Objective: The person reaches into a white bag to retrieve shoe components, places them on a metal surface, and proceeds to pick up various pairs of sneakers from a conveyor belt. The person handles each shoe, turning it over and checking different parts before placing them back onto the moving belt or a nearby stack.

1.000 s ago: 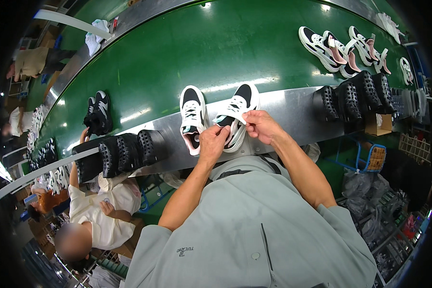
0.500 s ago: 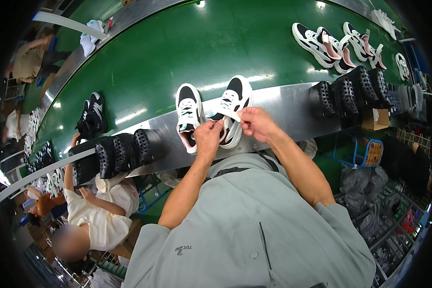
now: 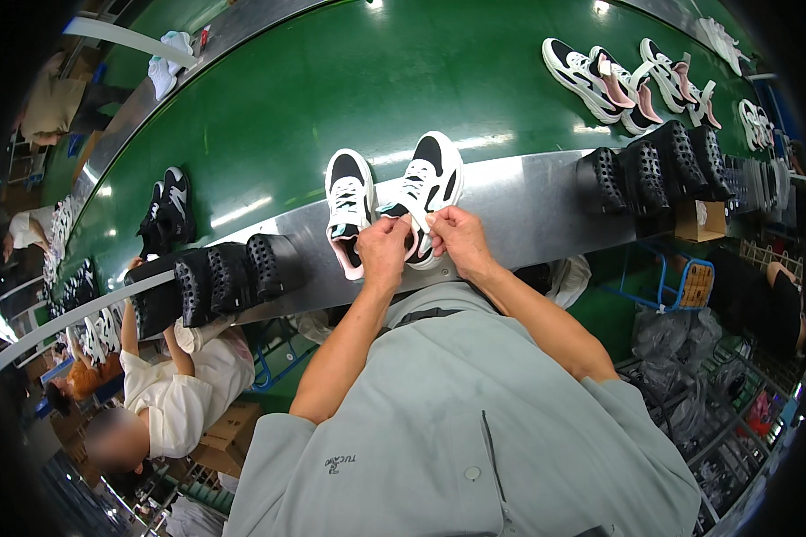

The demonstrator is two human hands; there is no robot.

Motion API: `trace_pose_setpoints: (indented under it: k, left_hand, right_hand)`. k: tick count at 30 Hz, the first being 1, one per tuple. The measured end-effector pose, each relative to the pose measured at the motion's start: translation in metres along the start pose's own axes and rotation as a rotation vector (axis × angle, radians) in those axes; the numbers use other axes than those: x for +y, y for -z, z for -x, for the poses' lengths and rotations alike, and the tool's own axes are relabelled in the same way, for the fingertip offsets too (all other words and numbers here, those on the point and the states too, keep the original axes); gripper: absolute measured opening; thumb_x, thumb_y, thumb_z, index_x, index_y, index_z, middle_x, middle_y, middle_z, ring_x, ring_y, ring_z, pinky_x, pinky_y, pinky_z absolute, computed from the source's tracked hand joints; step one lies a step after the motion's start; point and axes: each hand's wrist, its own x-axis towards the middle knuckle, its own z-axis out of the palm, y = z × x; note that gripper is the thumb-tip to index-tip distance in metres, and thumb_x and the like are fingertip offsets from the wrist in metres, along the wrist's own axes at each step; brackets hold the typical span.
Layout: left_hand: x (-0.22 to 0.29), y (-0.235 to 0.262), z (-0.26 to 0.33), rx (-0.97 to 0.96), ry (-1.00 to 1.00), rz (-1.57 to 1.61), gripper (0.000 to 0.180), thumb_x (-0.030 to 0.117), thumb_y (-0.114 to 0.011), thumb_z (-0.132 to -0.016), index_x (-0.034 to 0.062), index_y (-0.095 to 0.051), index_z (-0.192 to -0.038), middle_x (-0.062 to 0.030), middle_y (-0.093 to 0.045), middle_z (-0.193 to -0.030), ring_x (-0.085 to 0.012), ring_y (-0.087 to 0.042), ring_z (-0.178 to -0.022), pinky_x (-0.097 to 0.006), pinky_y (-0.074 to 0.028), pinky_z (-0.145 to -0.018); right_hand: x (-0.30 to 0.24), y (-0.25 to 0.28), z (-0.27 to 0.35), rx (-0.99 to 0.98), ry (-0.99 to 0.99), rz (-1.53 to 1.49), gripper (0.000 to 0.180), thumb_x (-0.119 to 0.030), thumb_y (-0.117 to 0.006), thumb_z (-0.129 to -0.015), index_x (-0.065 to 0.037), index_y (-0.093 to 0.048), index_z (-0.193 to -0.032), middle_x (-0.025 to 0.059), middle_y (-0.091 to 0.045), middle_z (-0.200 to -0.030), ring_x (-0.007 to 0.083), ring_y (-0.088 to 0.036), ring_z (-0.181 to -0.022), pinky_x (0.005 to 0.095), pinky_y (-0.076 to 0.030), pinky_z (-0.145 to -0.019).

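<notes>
Two black-and-white sneakers with pale pink linings stand side by side on the metal ledge, toes pointing away from me. The left sneaker (image 3: 349,183) is untouched. At the heel end of the right sneaker (image 3: 434,166), my left hand (image 3: 385,252) is closed, its fingers pinching the shoe near its tongue and opening. My right hand (image 3: 461,242) pinches a white strap (image 3: 418,215) that crosses the upper of this sneaker. My fingers hide the strap's end and most of the shoe's opening.
Black perforated shoe-shaped blocks (image 3: 228,277) stand left on the ledge; similar black blocks (image 3: 649,179) stand right. More sneakers (image 3: 587,80) rest on the green belt (image 3: 475,80) at upper right. Black shoes (image 3: 168,213) sit left, near a co-worker in white (image 3: 184,394).
My right hand has moved left toward my left hand, bringing the strap in over the shoe. The co-worker at left has shifted, and more of a white shoe shows at far right.
</notes>
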Motion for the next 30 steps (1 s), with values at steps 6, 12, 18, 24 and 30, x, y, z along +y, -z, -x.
trace_pose_setpoints:
  k: [6,12,18,24,30]
  left_hand:
    - [0.006,-0.001,0.002,-0.027,0.017,-0.034,0.025,0.02,-0.073,-0.091,-0.0046,-0.075,-0.085,-0.003,-0.064,-0.065,-0.0087,-0.051,-0.057,-0.029,-0.041,-0.053]
    - [0.029,0.006,0.019,-0.189,-0.125,-0.352,0.022,0.017,-0.073,-0.09,-0.0046,-0.073,-0.09,-0.0084,-0.067,-0.069,-0.0125,-0.06,-0.064,-0.031,-0.049,-0.062]
    - [0.032,0.0,0.02,0.068,-0.686,-0.557,0.019,0.008,-0.079,-0.081,0.0037,-0.07,-0.097,-0.0113,-0.064,-0.09,-0.0294,-0.065,-0.08,-0.04,-0.052,-0.068]
    - [0.021,0.0,0.007,-0.057,-0.957,-0.701,0.026,0.002,-0.075,-0.075,0.0051,-0.067,-0.099,-0.0118,-0.057,-0.087,-0.0334,-0.059,-0.08,-0.044,-0.049,-0.068]
    - [0.047,-0.005,0.013,-0.071,-1.041,-0.729,0.029,0.003,-0.076,-0.074,0.0072,-0.068,-0.101,-0.0097,-0.056,-0.087,-0.0306,-0.057,-0.084,-0.042,-0.049,-0.071]
  right_hand:
    - [-0.008,-0.006,0.005,0.073,-0.019,-0.01,0.017,-0.014,-0.069,-0.096,0.002,-0.064,-0.093,0.0065,-0.066,-0.076,0.0125,-0.066,-0.062,0.0266,-0.055,-0.052]
    - [-0.014,0.009,0.006,0.114,0.076,0.241,0.014,-0.009,-0.069,-0.093,0.003,-0.061,-0.096,0.0102,-0.068,-0.081,0.0169,-0.067,-0.064,0.0302,-0.056,-0.056]
    - [-0.027,0.012,0.028,0.183,0.262,0.761,0.025,-0.011,-0.072,-0.085,0.004,-0.059,-0.1,0.0191,-0.067,-0.09,0.0358,-0.067,-0.085,0.0437,-0.054,-0.076]
    - [-0.021,0.012,0.022,0.169,0.239,0.821,0.023,-0.013,-0.069,-0.087,0.003,-0.057,-0.098,0.025,-0.065,-0.094,0.043,-0.064,-0.085,0.0502,-0.05,-0.074]
    - [-0.012,0.014,0.019,0.162,0.49,1.028,0.021,-0.013,-0.066,-0.089,0.003,-0.056,-0.098,0.0241,-0.062,-0.091,0.0455,-0.063,-0.083,0.0525,-0.05,-0.073]
